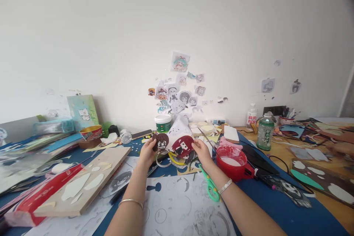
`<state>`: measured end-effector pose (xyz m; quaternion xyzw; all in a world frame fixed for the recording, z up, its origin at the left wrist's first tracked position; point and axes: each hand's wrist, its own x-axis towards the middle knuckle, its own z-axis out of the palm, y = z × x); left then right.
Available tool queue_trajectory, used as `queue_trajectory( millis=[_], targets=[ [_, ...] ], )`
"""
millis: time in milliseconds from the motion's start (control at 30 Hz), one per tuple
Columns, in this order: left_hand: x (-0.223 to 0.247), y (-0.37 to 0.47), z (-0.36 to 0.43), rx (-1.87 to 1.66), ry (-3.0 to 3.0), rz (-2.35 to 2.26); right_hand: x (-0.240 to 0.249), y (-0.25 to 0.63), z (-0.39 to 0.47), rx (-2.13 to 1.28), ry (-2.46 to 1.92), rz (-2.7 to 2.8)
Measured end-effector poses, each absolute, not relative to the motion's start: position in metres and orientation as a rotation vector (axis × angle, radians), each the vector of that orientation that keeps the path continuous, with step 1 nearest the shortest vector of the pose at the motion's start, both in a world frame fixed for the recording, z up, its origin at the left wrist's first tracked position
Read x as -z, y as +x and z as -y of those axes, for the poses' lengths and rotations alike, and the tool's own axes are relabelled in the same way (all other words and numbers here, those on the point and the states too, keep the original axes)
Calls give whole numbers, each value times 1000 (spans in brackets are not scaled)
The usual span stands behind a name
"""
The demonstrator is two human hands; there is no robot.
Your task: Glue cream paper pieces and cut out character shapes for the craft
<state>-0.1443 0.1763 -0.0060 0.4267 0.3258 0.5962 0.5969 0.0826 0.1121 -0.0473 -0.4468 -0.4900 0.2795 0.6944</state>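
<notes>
My left hand [147,152] pinches the edge of a brown cut-out character head [161,141], which is held up over the table. Opposite it, the fingers of my right hand [201,151] grip the right edge of a dark red cut-out character head [183,146]. The two cut-outs are side by side and face me. Just below them are a white ring [163,163] and a yellow ring [177,161]. Green-handled scissors [210,185] lie beside my right forearm. Under my forearms is a sheet of paper [177,202] printed with grey outlines.
A red bowl [232,171] of white paste stands close to my right forearm. On the left lies a wooden board [107,158] with white paper pieces. A white tub [163,122], a green bottle [265,132] and a phone [142,134] are farther back. Drawings [179,62] hang on the wall.
</notes>
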Motion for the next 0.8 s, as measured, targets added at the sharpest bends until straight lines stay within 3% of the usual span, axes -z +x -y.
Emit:
queue_trajectory(
  millis=[500, 800],
  targets=[
    [1, -140, -166, -1307, 1029, -783, 31, 82, -94, -788, -926, 907],
    [-3, -129, -145, -959, 1169, -698, 32, 81, -97, -738, -971, 968]
  ],
)
